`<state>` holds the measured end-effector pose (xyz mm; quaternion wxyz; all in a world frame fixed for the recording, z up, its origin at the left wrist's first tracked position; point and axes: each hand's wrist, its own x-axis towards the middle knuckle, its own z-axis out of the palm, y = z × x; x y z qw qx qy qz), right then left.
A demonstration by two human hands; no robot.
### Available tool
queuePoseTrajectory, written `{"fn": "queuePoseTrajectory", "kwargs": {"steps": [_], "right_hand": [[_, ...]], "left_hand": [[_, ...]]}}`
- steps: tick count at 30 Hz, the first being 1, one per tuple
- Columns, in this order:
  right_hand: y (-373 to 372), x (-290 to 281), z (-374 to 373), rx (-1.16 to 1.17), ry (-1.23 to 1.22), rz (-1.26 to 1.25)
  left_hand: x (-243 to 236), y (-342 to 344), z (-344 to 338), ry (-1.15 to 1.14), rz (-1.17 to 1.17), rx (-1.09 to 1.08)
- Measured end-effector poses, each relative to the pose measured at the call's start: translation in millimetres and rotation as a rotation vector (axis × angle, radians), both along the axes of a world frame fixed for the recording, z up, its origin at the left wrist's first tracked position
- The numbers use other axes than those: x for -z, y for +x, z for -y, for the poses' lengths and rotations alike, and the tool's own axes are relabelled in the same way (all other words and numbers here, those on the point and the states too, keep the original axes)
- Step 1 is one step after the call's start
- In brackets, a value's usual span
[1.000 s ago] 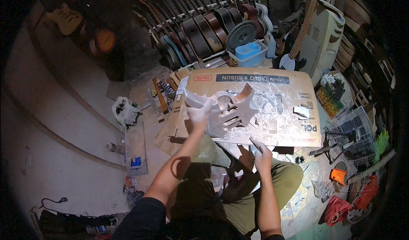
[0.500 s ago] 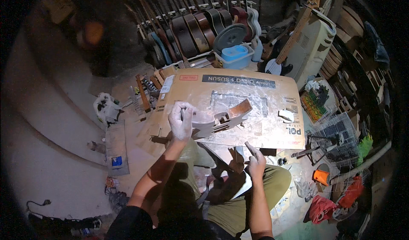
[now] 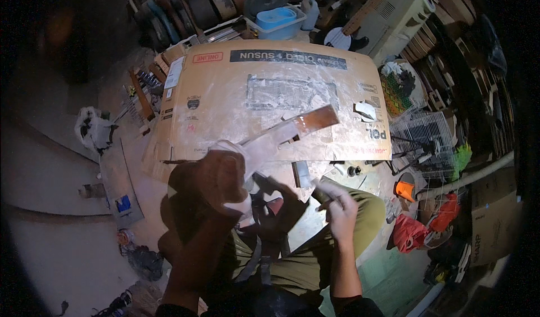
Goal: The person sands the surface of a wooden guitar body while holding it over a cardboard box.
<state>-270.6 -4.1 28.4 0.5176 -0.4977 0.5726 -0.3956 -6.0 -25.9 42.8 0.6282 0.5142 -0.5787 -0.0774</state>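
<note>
My left hand [image 3: 228,173], in shadow and dusted pale, is closed round a long, flat, dust-coated piece [image 3: 270,143]. This piece has notched edges and a bare brown far end, and it slants up to the right above the cardboard sheet [image 3: 219,112]. My right hand [image 3: 342,213] is lower on the right, over my knee, apart from the piece. Its fingers are closed and smeared by motion. A thin greyish thing seems to stick out of them, but its kind does not show. Below the piece, a small grey block [image 3: 301,174] lies near the cardboard's front edge.
A white crumpled scrap [image 3: 364,111] lies on the cardboard's right part. Beyond it are a clear tub with a blue container [image 3: 275,18] and a row of guitars [image 3: 197,2]. A wire rack [image 3: 427,140], an orange object [image 3: 405,188] and red bags [image 3: 410,232] crowd the right.
The view has tipped down, so the guitars sit higher in it. My left hand has turned the notched piece and brought it nearer to me. My right hand has shifted slightly and blurred.
</note>
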Motion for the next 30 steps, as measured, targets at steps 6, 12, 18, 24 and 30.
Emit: {"fn": "queuePoseTrajectory", "kwargs": {"steps": [6,12,18,24,30], "right_hand": [[53.6,-50.7,8.9,-0.537,-0.371,-0.415],[79.0,-33.0,42.5,-0.611,-0.388,-0.845],[83.3,-24.9,28.1,-0.546,-0.385,-0.629],[16.2,16.0,19.5,-0.742,-0.241,-0.220],[0.3,92.5,-1.5,-0.416,-0.165,-0.201]], "left_hand": [[-7.5,-11.4,0.8,-0.094,-0.201,0.165],[-32.0,-22.8,3.5,-0.182,-0.170,0.176],[-27.3,-22.2,0.9,-0.167,-0.075,0.132],[-22.4,-11.0,20.6,-0.088,-0.128,-0.040],[-8.0,-0.9,67.2,0.071,-0.416,-0.373]]}}
